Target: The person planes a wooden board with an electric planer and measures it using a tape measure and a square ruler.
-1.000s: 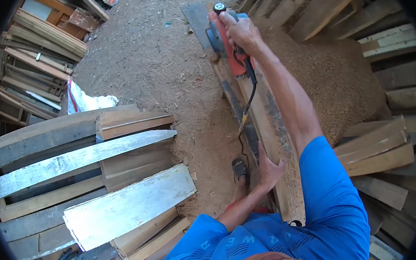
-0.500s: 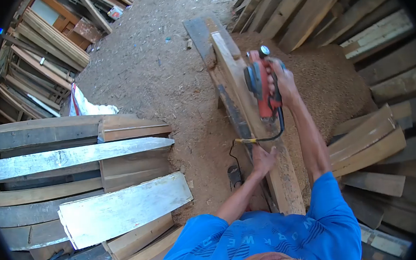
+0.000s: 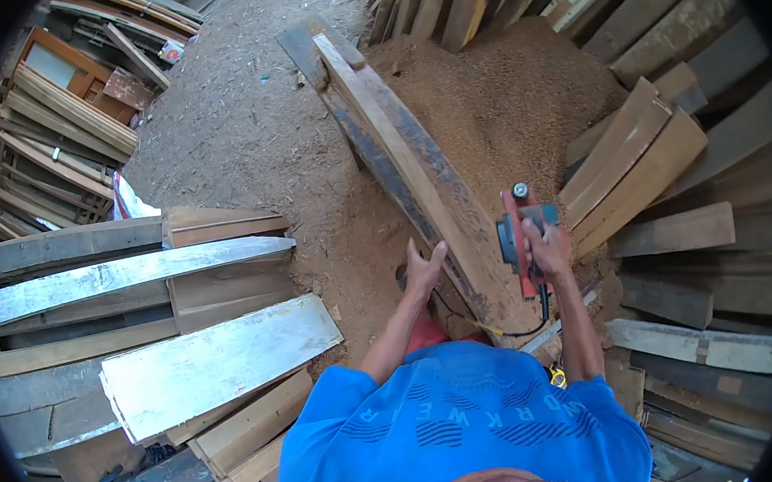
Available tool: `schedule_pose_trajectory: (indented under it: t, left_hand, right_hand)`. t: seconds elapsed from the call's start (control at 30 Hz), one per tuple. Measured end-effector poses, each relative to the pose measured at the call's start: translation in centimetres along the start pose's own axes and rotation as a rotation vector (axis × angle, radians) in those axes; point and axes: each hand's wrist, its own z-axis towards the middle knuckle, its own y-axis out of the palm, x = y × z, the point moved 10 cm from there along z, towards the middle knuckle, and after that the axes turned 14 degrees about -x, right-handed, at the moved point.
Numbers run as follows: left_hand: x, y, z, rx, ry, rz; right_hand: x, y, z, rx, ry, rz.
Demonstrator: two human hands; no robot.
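My right hand (image 3: 548,248) is wrapped round the handle of a red electric planer (image 3: 518,262). The planer is at the right edge of a dark, worn bench board (image 3: 439,169), beside the near part of a long, pale wooden plank (image 3: 387,137) that lies along it. From the tool's rear a black cord (image 3: 544,308) with a yellow section curves back towards my body. My left hand (image 3: 423,272) is at the plank's left side near its close end, thumb and fingers apart, holding nothing; whether it touches the wood I cannot tell.
Brown shavings (image 3: 519,85) are heaped right of the bench. Stacked boards (image 3: 633,158) line the right side. On the left lie more planks, including a white-painted board (image 3: 224,367). A framed wooden door panel (image 3: 73,71) leans at the far left.
My right hand has brought the planer back towards me and off to the plank's right. My left hand has come away to the plank's left side, its fingers spread. The view has shifted.
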Motion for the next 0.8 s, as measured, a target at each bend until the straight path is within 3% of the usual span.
schedule_pose_trajectory:
  t: [0.03,0.1,0.2,0.3,0.47,0.67,0.77,0.8]
  left_hand:
    - [5.1,2.2,-0.3,-0.098,0.087,-0.100]
    - [2.4,4.3,2.3,0.008,0.058,0.161]
    - [-0.2,5.5,3.5,0.146,0.128,0.206]
    - [3.0,3.8,0.3,0.017,0.063,0.030]
    - [-0.7,1.0,-1.1,0.012,0.244,-0.086]
    - [-2.0,2.3,-2.1,-0.298,0.020,-0.432]
    - [-1.1,2.6,-2.3,-0.264,0.030,-0.365]
    - [-1.4,1.4,-2.5,-0.136,-0.032,-0.121]
  right_hand:
    - [1.0,0.1,-1.3,-0.016,-0.003,0.015]
    - [2.9,0.7,-3.7,-0.052,-0.008,0.046]
    - [4.9,1.9,-5.7,-0.061,0.003,0.034]
    - [7.4,3.6,-6.4,-0.087,0.009,0.088]
    - [10.1,6.1,-5.9,-0.139,0.054,0.163]
    - [11.9,6.5,-5.5,-0.130,0.078,0.163]
    - [11.7,6.5,-5.6,-0.123,0.099,0.148]
    - [11.7,6.5,-5.6,-0.129,0.106,0.152]
